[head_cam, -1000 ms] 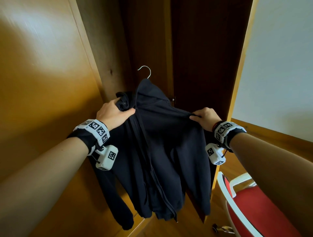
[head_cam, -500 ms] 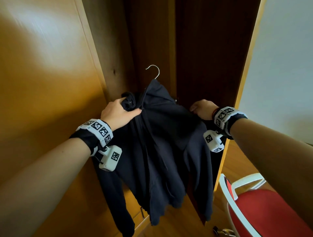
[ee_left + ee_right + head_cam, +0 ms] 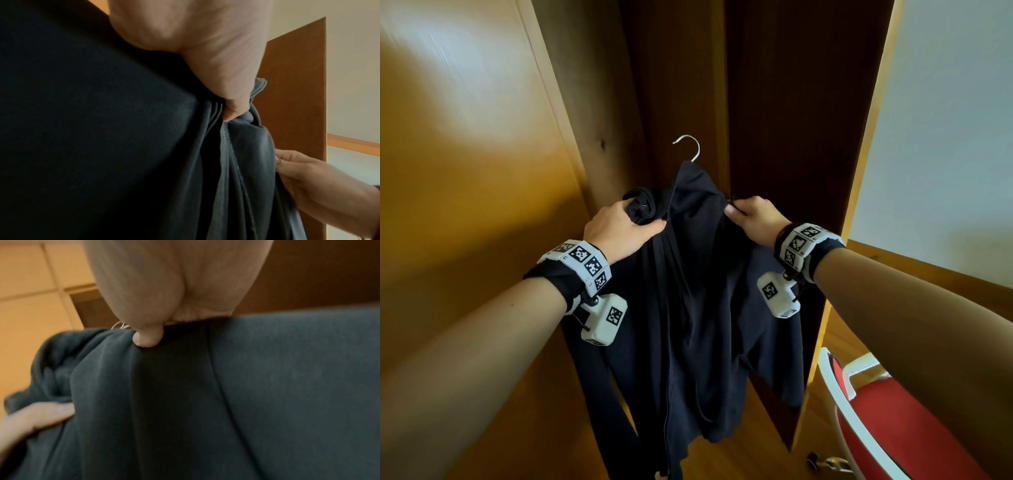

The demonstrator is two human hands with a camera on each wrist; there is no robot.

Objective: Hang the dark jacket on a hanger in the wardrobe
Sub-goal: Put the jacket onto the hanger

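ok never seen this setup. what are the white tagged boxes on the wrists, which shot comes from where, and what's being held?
No robot here: a person's two bare hands. The white boxes with black-and-white tags are wrist cameras. The wide picture comes from a head camera looking down; the two close-ups look along each hand from the wrist. The left hand grips bunched fabric of the dark zip-up jacket; the right hand pinches its other shoulder. A silver wire hanger hook sticks up from the jacket's neck, in front of the open brown wooden wardrobe. A red chair with a white frame stands at lower right.

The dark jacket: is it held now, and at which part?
Yes. The left hand grips the dark jacket at its bunched collar; the right hand pinches its shoulder.
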